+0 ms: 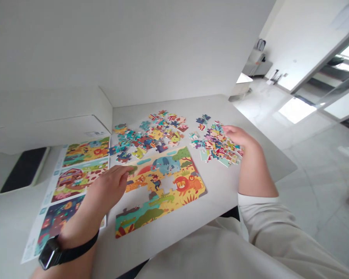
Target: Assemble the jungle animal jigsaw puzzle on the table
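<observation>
A partly assembled jigsaw puzzle (163,197) with savanna animals lies on the table in front of me, with gaps in its middle and left side. My left hand (109,188) is at its upper left corner, thumb and fingers closed on a green puzzle piece (132,169). Over on the right, my right hand (237,135) reaches to the far edge of a heap of loose puzzle pieces (213,145). Its fingers are stretched out, fingertips touching pieces there. A second heap of puzzle pieces (151,133) spreads behind the puzzle.
A reference sheet (81,174) with three printed pictures lies at the left, partly under my left forearm. Beyond it are a dark-screened phone (25,168) and a white box (52,116). A white wall (163,50) bounds the table (221,186) at the back.
</observation>
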`<state>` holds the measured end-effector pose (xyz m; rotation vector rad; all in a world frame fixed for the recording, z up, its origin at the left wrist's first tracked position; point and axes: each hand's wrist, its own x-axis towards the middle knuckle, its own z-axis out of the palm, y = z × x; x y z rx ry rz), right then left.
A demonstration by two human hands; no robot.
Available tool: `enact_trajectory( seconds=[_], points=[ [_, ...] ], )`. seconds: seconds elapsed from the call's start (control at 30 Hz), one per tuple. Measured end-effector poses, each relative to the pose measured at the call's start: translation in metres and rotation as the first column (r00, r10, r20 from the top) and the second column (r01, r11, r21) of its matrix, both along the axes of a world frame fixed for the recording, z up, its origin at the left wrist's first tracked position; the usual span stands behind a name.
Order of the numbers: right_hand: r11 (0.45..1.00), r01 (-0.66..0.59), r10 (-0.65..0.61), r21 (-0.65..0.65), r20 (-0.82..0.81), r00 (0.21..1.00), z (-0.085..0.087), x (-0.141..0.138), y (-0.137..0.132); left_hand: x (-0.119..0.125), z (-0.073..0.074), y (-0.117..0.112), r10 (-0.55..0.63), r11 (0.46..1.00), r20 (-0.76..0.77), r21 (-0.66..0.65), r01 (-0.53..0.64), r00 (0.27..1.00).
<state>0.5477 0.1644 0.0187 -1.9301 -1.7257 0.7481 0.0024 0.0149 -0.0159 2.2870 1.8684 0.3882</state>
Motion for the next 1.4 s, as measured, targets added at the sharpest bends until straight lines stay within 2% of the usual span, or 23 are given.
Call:
enact_trajectory(
  seconds=[0.13, 0.27, 0.37, 0.47, 0.57, 0.77, 0.93, 1.4],
  points=[
    [0.992, 0.0, -0.001, 0.126, 0.006, 1.0, -0.005, 0.014, -0.03, -0.002, 0.0, 0.002, -0.024, 1.0, -0.012, -0.005, 0.024, 1.0],
    [0.988, -0.04, 0.021, 0.148, 0.126, 0.992, -0.016, 0.027, -0.066, -0.005, -0.004, 0.004, -0.032, 0.999, -0.01, 0.006, 0.032, 0.999],
    [0.986, 0.009, -0.049, 0.164, 0.242, 0.969, -0.022, 0.037, -0.093, -0.007, -0.008, 0.005, -0.025, 1.0, -0.015, 0.008, 0.026, 1.0],
    [0.984, 0.027, -0.077, 0.179, 0.28, 0.957, -0.027, 0.043, -0.117, -0.009, -0.011, 0.007, -0.033, 0.999, -0.027, 0.021, 0.034, 0.999],
    [0.978, -0.028, -0.036, 0.206, 0.297, 0.954, -0.033, 0.043, -0.133, -0.011, -0.016, 0.008, -0.056, 0.997, -0.044, 0.053, 0.058, 0.997],
    [0.963, -0.095, 0.019, 0.251, 0.292, 0.956, -0.045, 0.038, -0.141, -0.014, -0.02, 0.009, -0.077, 0.993, -0.058, 0.088, 0.082, 0.995],
    [0.961, -0.131, 0.059, 0.243, 0.283, 0.957, -0.047, 0.038, -0.142, -0.014, -0.021, 0.009, -0.096, 0.987, -0.067, 0.121, 0.103, 0.993],
    [0.963, -0.083, 0.002, 0.255, 0.302, 0.953, -0.049, 0.038, -0.138, -0.01, -0.014, 0.007, -0.08, 0.992, -0.033, 0.094, 0.083, 0.996]
  ],
)
